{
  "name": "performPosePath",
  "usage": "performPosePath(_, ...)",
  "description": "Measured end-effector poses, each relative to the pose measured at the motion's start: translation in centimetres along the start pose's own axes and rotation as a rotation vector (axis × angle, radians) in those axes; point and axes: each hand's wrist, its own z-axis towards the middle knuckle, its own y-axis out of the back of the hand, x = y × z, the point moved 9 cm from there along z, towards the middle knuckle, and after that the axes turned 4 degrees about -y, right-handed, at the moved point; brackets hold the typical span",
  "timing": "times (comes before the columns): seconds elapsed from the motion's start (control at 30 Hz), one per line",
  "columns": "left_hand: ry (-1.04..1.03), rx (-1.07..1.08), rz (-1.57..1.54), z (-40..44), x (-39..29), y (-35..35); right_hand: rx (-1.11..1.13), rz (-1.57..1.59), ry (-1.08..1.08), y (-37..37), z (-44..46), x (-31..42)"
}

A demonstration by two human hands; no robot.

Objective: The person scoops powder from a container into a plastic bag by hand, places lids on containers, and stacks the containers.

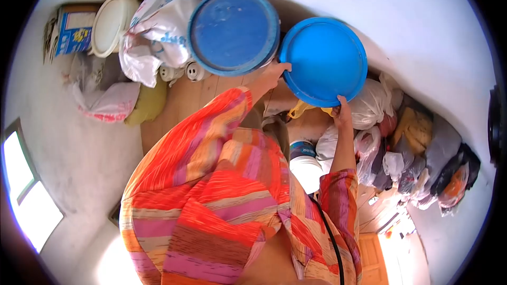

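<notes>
Both hands are closed on the rim of a round, bright blue lid (323,60): the left hand (273,72) at its left side, the right hand (343,114) at its near edge. It lies at the far edge of the floor, just beside a darker blue lid (233,31); whether a bucket stands beneath the bright one is hidden.

The hold looks secure but sits mostly on the near and left parts of the rim, so the far side could dip or swing if either hand slackened. A shift to the left could knock the darker lid or pinch the left fingers between the two rims. The yellow plastic (302,108) just under the near edge might snag, and the loose striped sleeve (a wide one) could catch too.

The floor (203,91) is of pale wooden boards. Along its far edge, by the whitish wall (422,26), are a cream-lidded bucket (109,25) and a printed white bag (161,29) towards the left; knotted plastic bags (369,106) crowd the right edge. A white bucket (306,171) stands nearer the person. Bright light comes through a window (18,171) at the left.
</notes>
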Motion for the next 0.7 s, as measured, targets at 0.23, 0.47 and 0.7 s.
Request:
performPosePath(0.23, -0.015, 0.002, -0.023, -2.9, -1.9, -2.4, 0.034, 0.086, -0.004, 0.4, -2.2, 0.1)
performPosePath(0.47, 0.067, 0.135, 0.252, -8.6, -1.6, -2.7, -0.055, 0.274, -0.104, 1.4, -13.3, -7.3)
performPosePath(0.7, 0.135, 0.426, 0.611, -8.8, 4.1, -6.3, -0.284, 0.683, -0.155, 1.6, -21.7, -23.4)
